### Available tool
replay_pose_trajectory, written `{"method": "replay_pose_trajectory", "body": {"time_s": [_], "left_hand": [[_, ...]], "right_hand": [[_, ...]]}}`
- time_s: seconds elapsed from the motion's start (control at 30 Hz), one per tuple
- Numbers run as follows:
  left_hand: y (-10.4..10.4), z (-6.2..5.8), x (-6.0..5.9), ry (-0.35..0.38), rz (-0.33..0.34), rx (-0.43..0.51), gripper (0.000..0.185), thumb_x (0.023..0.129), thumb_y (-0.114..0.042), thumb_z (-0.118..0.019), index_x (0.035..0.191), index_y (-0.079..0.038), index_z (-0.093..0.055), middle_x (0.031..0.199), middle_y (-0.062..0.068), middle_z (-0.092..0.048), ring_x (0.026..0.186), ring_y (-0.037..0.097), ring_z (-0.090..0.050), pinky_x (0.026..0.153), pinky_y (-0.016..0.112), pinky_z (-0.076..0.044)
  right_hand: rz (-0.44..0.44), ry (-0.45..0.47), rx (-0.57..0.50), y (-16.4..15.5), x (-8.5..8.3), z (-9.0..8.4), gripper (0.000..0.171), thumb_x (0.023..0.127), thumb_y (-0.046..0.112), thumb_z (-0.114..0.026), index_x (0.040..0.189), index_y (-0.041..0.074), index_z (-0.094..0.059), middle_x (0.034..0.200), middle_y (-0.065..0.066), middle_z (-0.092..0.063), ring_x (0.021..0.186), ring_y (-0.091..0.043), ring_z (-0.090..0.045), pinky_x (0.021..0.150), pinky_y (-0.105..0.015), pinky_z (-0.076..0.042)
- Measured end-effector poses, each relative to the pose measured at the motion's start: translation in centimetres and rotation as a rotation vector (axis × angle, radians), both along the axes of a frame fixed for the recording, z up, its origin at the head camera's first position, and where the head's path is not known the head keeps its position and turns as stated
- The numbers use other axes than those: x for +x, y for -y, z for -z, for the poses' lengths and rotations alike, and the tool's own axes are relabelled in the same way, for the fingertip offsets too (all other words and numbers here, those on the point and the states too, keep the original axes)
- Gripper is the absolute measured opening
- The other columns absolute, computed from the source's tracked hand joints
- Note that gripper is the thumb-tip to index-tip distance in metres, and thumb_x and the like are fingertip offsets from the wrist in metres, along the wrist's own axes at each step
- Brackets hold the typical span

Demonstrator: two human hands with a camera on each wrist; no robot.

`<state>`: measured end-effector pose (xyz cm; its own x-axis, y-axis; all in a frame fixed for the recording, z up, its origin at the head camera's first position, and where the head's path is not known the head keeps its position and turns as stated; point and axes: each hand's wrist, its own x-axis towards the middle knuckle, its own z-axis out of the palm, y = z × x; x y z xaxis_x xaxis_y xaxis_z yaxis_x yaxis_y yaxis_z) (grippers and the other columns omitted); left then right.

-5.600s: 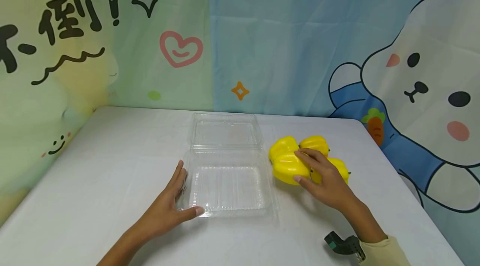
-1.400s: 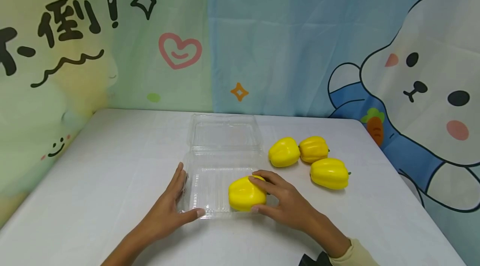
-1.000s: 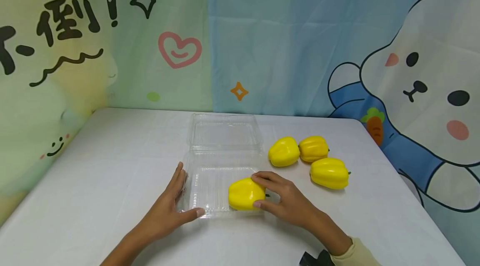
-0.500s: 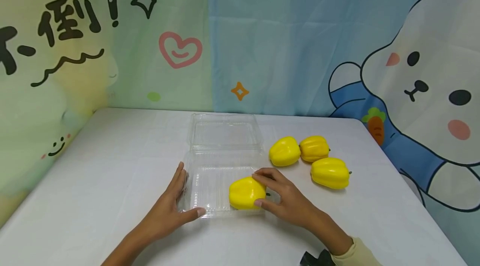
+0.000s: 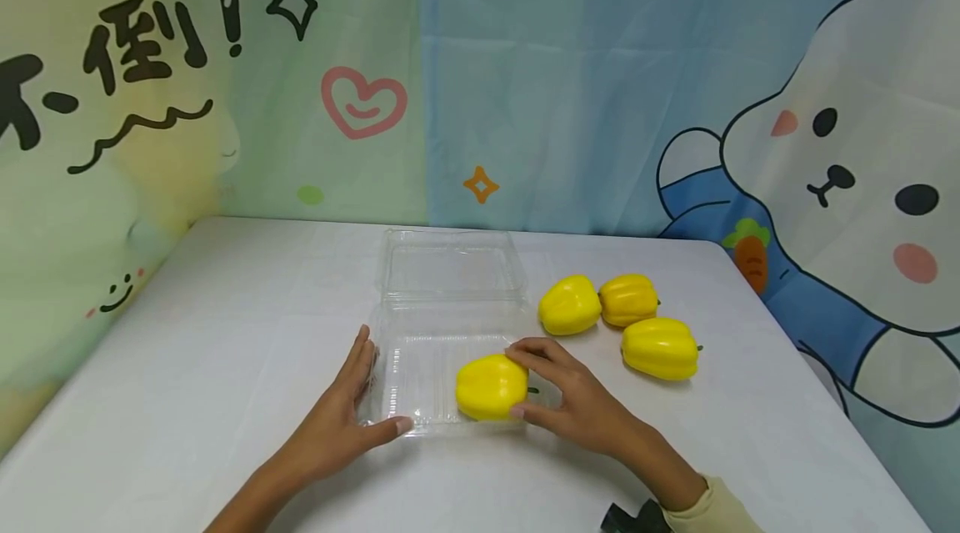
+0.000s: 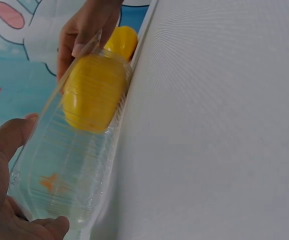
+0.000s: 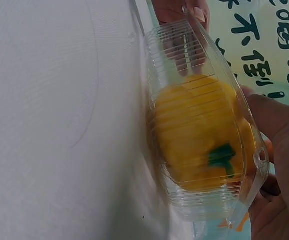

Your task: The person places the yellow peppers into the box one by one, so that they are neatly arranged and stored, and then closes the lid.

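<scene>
The right hand (image 5: pixel 573 404) pinches the yellow pepper (image 5: pixel 491 387), which lies on its side in the clear box (image 5: pixel 420 370), while the flat left hand (image 5: pixel 337 416) touches the box's left edge.

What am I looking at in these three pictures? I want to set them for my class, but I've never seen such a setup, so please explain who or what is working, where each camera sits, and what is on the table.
No machine here: a person works with bare hands. The wide picture comes from a camera on the head, looking down at a white table. The other two come from cameras on each wrist, so they look sideways and close.

On the table lies a clear plastic hinged box, its lid open flat behind it. The left hand rests against the box's left edge. The right hand grips a yellow toy bell pepper with a green stem, sitting in the box's right end. Three more yellow peppers lie on the table to the right.
</scene>
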<state>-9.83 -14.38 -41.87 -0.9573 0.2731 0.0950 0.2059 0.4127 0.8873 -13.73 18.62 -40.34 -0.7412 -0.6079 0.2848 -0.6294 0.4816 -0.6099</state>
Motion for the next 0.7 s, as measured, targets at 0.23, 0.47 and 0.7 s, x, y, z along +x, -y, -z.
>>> {"method": "replay_pose_trajectory", "body": {"time_s": [0.23, 0.47, 0.7], "left_hand": [[-0.03, -0.07, 0.04, 0.0, 0.002, 0.003, 0.116, 0.077, -0.044, -0.081, 0.155, 0.0, -0.007, 0.163, 0.005, 0.005, 0.145, 0.026, -0.017, 0.109, 0.037, -0.026], [-0.04, -0.17, 0.13, 0.003, 0.005, 0.007, 0.116, 0.077, -0.044, -0.081, 0.155, -0.002, -0.006, 0.162, 0.004, 0.005, 0.145, 0.026, -0.016, 0.11, 0.038, -0.025], [-0.02, -0.17, 0.03, 0.001, 0.015, 0.01, 0.116, 0.078, -0.044, -0.081, 0.155, -0.003, -0.004, 0.162, 0.004, 0.006, 0.145, 0.026, -0.015, 0.109, 0.038, -0.026]], "right_hand": [[0.014, 0.014, -0.004, 0.05, 0.0, -0.08, 0.064, 0.087, 0.036, -0.073, 0.143, 0.014, -0.05, 0.139, 0.004, -0.044, 0.127, -0.017, -0.045, 0.103, -0.041, -0.043], [0.009, 0.015, 0.001, 0.02, 0.04, -0.18, 0.065, 0.087, 0.035, -0.073, 0.144, 0.016, -0.049, 0.141, 0.004, -0.044, 0.128, -0.017, -0.045, 0.104, -0.04, -0.042], [0.028, -0.003, 0.0, 0.02, 0.19, -0.51, 0.064, 0.091, 0.032, -0.07, 0.146, 0.014, -0.045, 0.144, 0.001, -0.042, 0.131, -0.02, -0.043, 0.104, -0.044, -0.042]]}}
